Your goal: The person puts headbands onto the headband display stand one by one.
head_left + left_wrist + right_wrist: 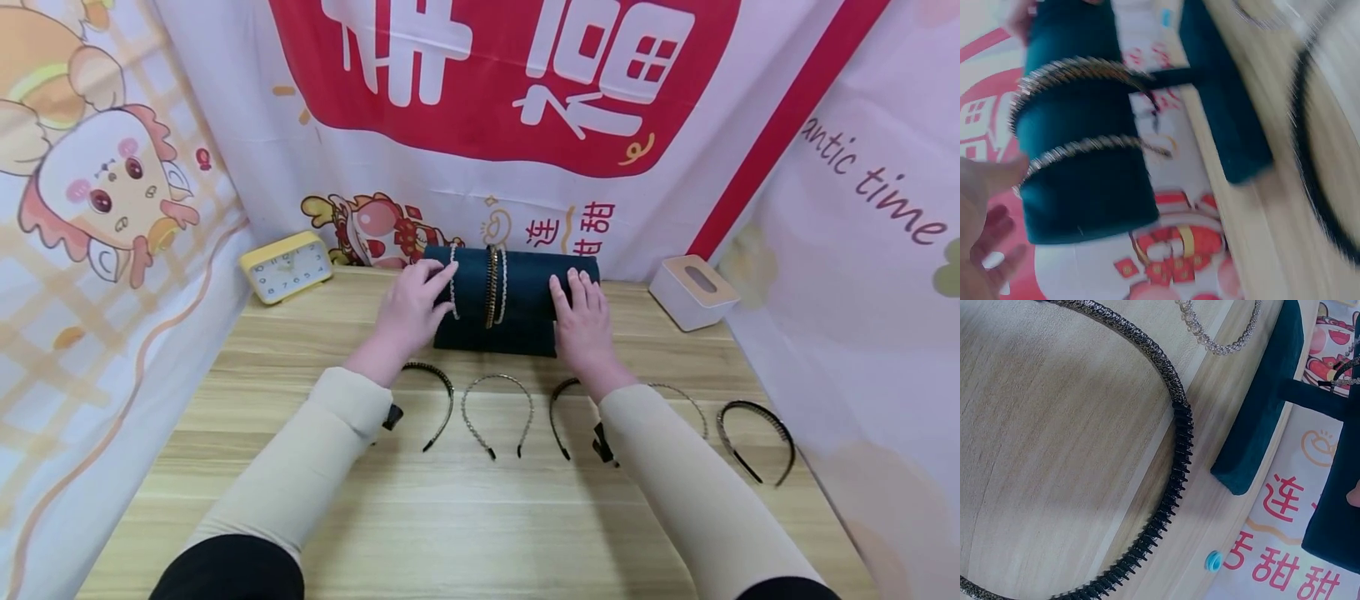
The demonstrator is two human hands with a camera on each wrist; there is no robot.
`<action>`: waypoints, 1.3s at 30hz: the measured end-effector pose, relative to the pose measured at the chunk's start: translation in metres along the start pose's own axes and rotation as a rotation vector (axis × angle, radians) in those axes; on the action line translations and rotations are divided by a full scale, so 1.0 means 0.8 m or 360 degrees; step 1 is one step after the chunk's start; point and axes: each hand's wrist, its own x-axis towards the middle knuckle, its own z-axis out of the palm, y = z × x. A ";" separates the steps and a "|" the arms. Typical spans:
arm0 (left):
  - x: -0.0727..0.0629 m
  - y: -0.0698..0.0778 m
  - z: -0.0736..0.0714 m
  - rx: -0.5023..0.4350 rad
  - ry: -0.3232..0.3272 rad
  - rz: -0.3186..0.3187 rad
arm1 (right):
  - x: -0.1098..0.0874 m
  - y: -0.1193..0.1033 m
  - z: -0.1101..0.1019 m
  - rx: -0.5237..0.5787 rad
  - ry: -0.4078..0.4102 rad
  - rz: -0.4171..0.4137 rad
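A dark teal velvet headband stand (532,292), shaped like a padded roll on a base, stands at the back of the table. Round its left end sits a silver beaded headband (1079,148); a gold-and-dark headband (491,287) and a pale beaded headband (503,287) circle its middle. My left hand (408,304) is at the left end, thumb and forefinger at the silver headband, the other fingers loose. My right hand (585,321) rests on the roll's right end with fingers extended; only a fingertip (1354,497) shows in the right wrist view. The left wrist view is blurred.
In front of the stand lie several headbands, including a silver one (497,379) and a black ridged one (780,425). Both sleeves partly cover others. A yellow clock (288,267) stands back left, a tissue box (693,292) back right. Printed cloth walls surround the table.
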 end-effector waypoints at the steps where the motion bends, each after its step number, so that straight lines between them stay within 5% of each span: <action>1: -0.002 -0.005 0.001 0.0064 0.0002 0.0091 | 0.000 0.001 0.000 0.0003 0.0005 0.0000; 4: -0.006 -0.017 0.006 0.0217 -0.0038 0.0245 | 0.000 0.002 0.002 0.0010 0.0019 0.0004; 8: -0.006 -0.027 0.013 0.0336 -0.0096 0.0289 | 0.000 0.003 0.002 0.0007 0.0022 0.0001; 18: 0.007 -0.020 0.023 0.0347 -0.0029 0.0398 | 0.001 0.004 0.002 -0.0018 0.0011 0.0000; 33: 0.019 0.004 0.038 0.0310 -0.0013 0.0354 | 0.001 0.004 -0.003 -0.0031 -0.0015 0.0002; 39: 0.002 -0.013 0.019 0.0195 0.0208 0.0294 | -0.001 0.003 -0.001 -0.0004 -0.0023 -0.0011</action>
